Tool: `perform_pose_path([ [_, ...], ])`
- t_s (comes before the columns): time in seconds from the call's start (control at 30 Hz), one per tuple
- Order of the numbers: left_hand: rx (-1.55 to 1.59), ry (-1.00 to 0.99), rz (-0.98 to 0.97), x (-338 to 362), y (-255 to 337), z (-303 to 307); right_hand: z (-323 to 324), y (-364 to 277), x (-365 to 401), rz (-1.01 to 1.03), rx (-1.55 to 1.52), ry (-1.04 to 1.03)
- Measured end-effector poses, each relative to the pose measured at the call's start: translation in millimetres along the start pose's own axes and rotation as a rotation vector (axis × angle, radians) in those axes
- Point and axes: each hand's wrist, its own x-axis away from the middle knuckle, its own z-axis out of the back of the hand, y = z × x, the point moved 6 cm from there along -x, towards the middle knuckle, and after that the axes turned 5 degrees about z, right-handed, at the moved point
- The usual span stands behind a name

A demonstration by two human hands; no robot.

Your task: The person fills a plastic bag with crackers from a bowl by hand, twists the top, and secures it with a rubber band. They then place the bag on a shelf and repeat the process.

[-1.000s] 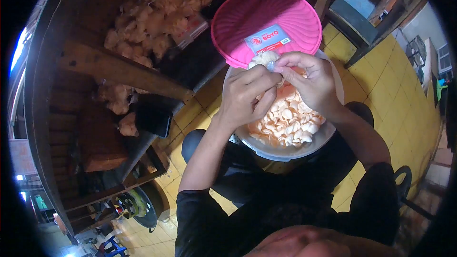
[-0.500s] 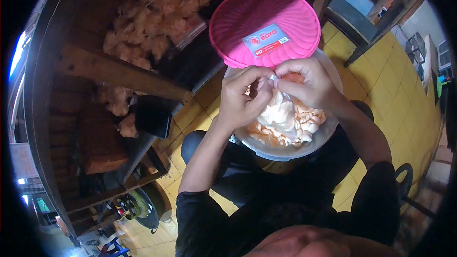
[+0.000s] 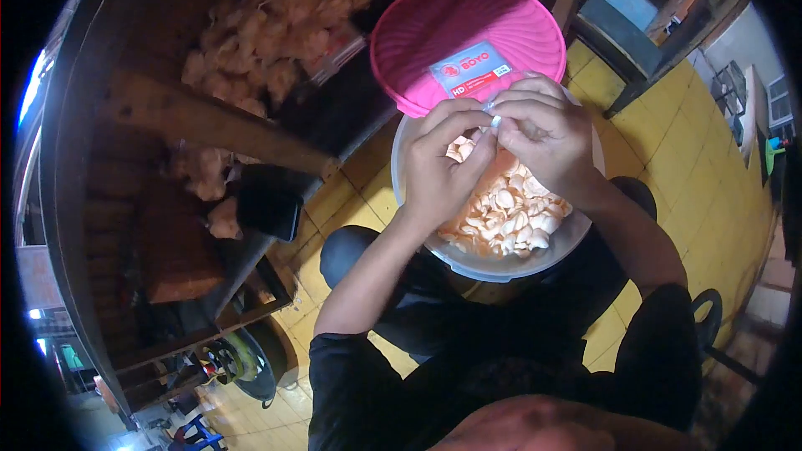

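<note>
My left hand (image 3: 443,163) and right hand (image 3: 547,129) are pinched tight on the bag (image 3: 493,123) neck, over the far side of the bowl (image 3: 501,271). I judge I'm closing it. Next calls for a firm twist, keeping it above the crackers (image 3: 510,213).

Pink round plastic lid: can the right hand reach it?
Probably yes. The right hand sits just at the edge of the pink round plastic lid, nothing between them. But it and the left hand are pinching a small clear plastic bag, so it would need to let go.
</note>
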Motion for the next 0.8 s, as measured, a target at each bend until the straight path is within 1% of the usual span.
perform_pose_path([
  [0.07, -0.010, -0.027, 0.032, 0, -1, 2, -3, -2, 2, 0.000, -0.001, -0.022],
  [0.13, -0.206, -0.061, 0.059, 2, 1, 2, -7, 5, 8, -0.178, -0.029, -0.034],
  [0.17, -0.209, -0.058, 0.059, 3, 1, 3, -9, 5, 9, -0.176, -0.032, -0.035],
  [0.23, -0.415, 0.013, -0.158, 6, 11, 4, -14, 10, 12, -0.219, -0.049, -0.083],
  [0.27, -0.419, 0.020, -0.159, 5, 12, 5, -14, 8, 12, -0.212, -0.052, -0.085],
  [0.33, -0.612, 0.030, -0.308, 6, 20, 2, -18, 13, 15, -0.363, -0.128, -0.164],
  [0.37, -0.653, 0.023, -0.322, 8, 18, 0, -19, 12, 16, -0.359, -0.130, -0.165],
  [0.43, -0.675, 0.006, -0.339, 7, 21, -1, -24, 15, 21, -0.436, -0.143, -0.216],
  [0.47, -0.695, -0.014, -0.356, 7, 22, -2, -23, 15, 20, -0.434, -0.143, -0.217],
  [0.53, -0.701, -0.023, -0.390, 4, 26, -1, -22, 11, 15, -0.318, -0.032, -0.295],
  [0.57, -0.706, -0.034, -0.425, 3, 28, 0, -22, 12, 15, -0.316, -0.033, -0.296],
  [0.6, -0.706, -0.034, -0.425, 1, 27, 2, -23, 12, 14, -0.285, -0.093, -0.315],
  [0.63, -0.685, -0.074, -0.437, -1, 27, 3, -23, 11, 13, -0.255, -0.153, -0.334],
  [0.67, -0.664, -0.115, -0.446, -1, 27, 3, -22, 14, 15, -0.256, -0.154, -0.334],
  [0.7, -0.665, -0.115, -0.446, 1, 25, 4, -24, 16, 17, -0.227, -0.145, -0.378],
  [0.73, -0.626, -0.161, -0.371, 0, 18, 4, -25, 17, 19, -0.196, -0.134, -0.421],
  [0.77, -0.588, -0.206, -0.298, 0, 9, 4, -22, 17, 18, -0.191, -0.135, -0.419],
  [0.8, -0.591, -0.207, -0.303, 2, 4, 3, -21, 18, 19, -0.262, -0.161, -0.470],
])
